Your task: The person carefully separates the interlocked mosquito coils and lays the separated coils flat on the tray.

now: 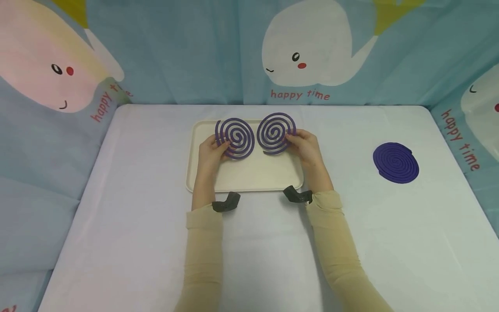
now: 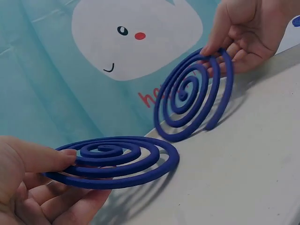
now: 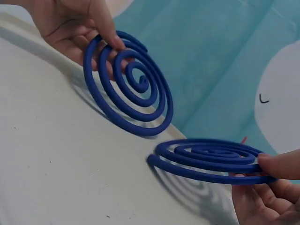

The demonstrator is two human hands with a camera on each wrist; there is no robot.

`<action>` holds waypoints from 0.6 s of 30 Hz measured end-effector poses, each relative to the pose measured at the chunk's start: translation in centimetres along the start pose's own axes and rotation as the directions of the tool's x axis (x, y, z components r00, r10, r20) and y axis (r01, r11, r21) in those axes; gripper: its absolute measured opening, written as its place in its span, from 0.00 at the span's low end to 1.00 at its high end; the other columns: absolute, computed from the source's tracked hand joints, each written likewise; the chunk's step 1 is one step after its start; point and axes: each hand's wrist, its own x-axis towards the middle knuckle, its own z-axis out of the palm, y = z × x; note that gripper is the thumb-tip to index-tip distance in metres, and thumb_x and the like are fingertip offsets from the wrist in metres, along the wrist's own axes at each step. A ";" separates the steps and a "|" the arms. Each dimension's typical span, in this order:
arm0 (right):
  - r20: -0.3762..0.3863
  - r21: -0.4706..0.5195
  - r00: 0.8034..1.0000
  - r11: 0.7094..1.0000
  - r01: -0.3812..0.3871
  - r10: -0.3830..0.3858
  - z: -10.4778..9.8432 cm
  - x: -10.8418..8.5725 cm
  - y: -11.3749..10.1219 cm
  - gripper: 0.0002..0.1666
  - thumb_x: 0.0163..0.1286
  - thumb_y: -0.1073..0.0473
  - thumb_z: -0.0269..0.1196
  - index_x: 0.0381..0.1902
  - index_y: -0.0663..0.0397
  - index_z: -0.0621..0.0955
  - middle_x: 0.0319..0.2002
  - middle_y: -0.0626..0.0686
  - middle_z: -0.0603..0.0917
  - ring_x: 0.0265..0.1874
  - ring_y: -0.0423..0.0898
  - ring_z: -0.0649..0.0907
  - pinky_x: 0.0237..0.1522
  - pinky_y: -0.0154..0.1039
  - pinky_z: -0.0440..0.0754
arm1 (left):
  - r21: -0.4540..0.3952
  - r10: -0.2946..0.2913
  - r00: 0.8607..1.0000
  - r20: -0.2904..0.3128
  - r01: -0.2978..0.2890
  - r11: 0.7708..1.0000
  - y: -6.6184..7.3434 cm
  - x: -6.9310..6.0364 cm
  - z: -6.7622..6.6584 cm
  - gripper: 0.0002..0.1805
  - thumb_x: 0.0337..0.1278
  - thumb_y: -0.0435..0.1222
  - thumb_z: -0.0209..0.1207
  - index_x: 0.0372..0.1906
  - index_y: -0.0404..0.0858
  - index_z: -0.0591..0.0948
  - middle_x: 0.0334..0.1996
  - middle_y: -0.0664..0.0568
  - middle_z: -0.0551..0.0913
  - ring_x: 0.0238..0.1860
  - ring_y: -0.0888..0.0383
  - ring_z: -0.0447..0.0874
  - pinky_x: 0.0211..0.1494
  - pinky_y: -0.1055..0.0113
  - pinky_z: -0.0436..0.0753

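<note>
My left hand [image 1: 209, 157] pinches the outer rings of a purple spiral mosquito coil [image 1: 253, 138], thumb on top and fingers below. My right hand [image 1: 310, 151] pinches a second, matching mosquito coil [image 1: 295, 125] at its right side. The two coils are side by side and apart, raised above a cream rectangular tray [image 1: 255, 175]. In the left wrist view, shadows fall under the left coil [image 2: 174, 157] and the right coil [image 2: 228, 89]. Gaps show between the rings of both spirals.
A tightly wound purple disc of coils [image 1: 396, 163] lies flat on the white table [image 1: 370, 242] to the right. Blue curtains [image 1: 187, 52] printed with whales stand behind the table and along its sides. A black wrist mount [image 1: 227, 203] sits at each cuff.
</note>
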 end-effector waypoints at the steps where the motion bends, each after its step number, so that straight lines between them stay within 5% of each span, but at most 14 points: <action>1: -0.006 -0.014 1.000 1.000 0.001 -0.001 0.1 0.1 0.1 0.14 0.64 0.74 0.58 0.48 0.75 0.74 0.31 0.48 0.81 0.34 0.41 0.82 0.45 0.32 0.81 | 0.013 0.005 1.000 -0.006 -0.005 1.000 0.0 0.0 0.0 0.20 0.61 0.28 0.57 0.58 0.31 0.73 0.49 0.38 0.81 0.37 0.57 0.84 0.41 0.70 0.83; 11: -0.066 -0.131 0.997 0.991 0.038 -0.047 0.1 0.7 0.8 0.24 0.55 0.77 0.64 0.52 0.74 0.76 0.37 0.59 0.83 0.33 0.41 0.83 0.41 0.31 0.82 | 0.033 -0.031 0.999 -0.035 0.032 0.999 -0.4 0.2 -0.2 0.22 0.60 0.27 0.57 0.60 0.31 0.71 0.52 0.39 0.80 0.46 0.51 0.83 0.44 0.71 0.82; 18: -0.197 -0.223 0.969 0.970 0.101 -0.146 0.4 0.6 1.0 0.25 0.52 0.76 0.66 0.51 0.72 0.78 0.45 0.67 0.82 0.30 0.38 0.83 0.38 0.30 0.83 | 0.045 -0.050 0.998 -0.049 0.052 0.998 -0.6 0.4 -0.6 0.23 0.59 0.27 0.58 0.60 0.29 0.71 0.54 0.38 0.78 0.49 0.50 0.81 0.46 0.72 0.81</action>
